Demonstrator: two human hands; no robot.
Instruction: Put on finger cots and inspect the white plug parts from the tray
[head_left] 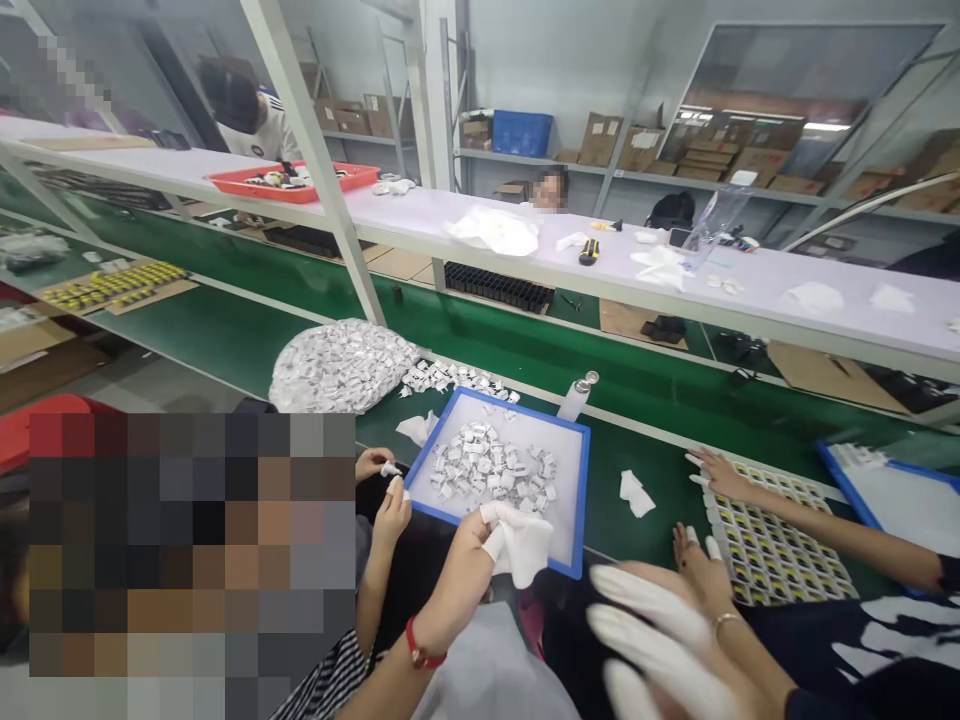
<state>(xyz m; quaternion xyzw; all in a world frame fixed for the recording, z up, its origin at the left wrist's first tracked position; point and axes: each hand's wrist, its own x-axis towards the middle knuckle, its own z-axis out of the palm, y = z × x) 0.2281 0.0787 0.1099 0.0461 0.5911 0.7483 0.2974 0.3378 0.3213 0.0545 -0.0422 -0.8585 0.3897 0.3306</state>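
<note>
My left hand (474,545), with white finger covers and a red-banded watch on the wrist, pinches a white cloth (527,550). The cloth hangs over the near edge of a blue-rimmed white tray (583,500). Inside that tray lies a heap of small white plastic parts (480,460). My right hand (667,630) is close to the camera at the lower right, blurred, its white-covered fingers spread with nothing seen in them. Another white cloth (637,493) lies on the green bench, right of the tray.
To the left, a co-worker's hands (390,510) hold a small white piece. On the right, another person's hands (724,478) touch a rack of yellow-and-black parts (780,540). A bulging clear bag (341,365), loose white parts (450,376) and a bottle (576,396) stand behind the tray.
</note>
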